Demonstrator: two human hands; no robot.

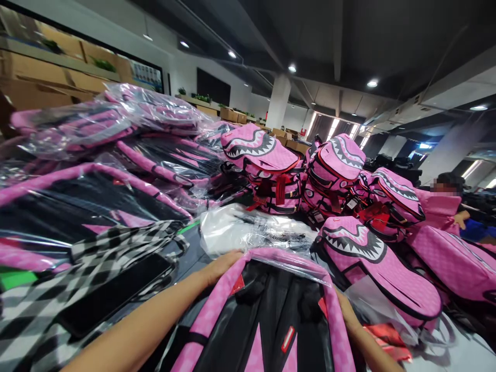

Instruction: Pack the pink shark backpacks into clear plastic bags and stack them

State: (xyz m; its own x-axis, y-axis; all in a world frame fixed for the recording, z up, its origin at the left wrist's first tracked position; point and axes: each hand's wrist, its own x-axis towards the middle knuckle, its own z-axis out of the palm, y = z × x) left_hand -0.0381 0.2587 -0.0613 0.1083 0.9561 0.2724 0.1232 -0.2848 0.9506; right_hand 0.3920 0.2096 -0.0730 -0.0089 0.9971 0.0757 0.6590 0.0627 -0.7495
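Note:
A pink and black backpack (pixel 271 299) lies in front of me, its back panel and pink straps facing up. Clear plastic film (pixel 289 258) covers its top edge. My left hand (pixel 225 266) is at the upper left corner, fingers curled over the edge and partly hidden by the pink strap. Against the right side is my right hand (pixel 345 306), its fingers out of sight behind the backpack. Just beyond the top edge sits a bundle of clear printed plastic bags (pixel 248 230).
Plastic-wrapped backpacks (pixel 116 124) are piled at the left. Pink shark-mouth backpacks (pixel 263 155) stand stacked ahead and to the right. A black phone (pixel 116 294) rests on checkered cloth (pixel 31 320). Red packets (pixel 387 341) lie at the lower right. Another person (pixel 447 201) is at far right.

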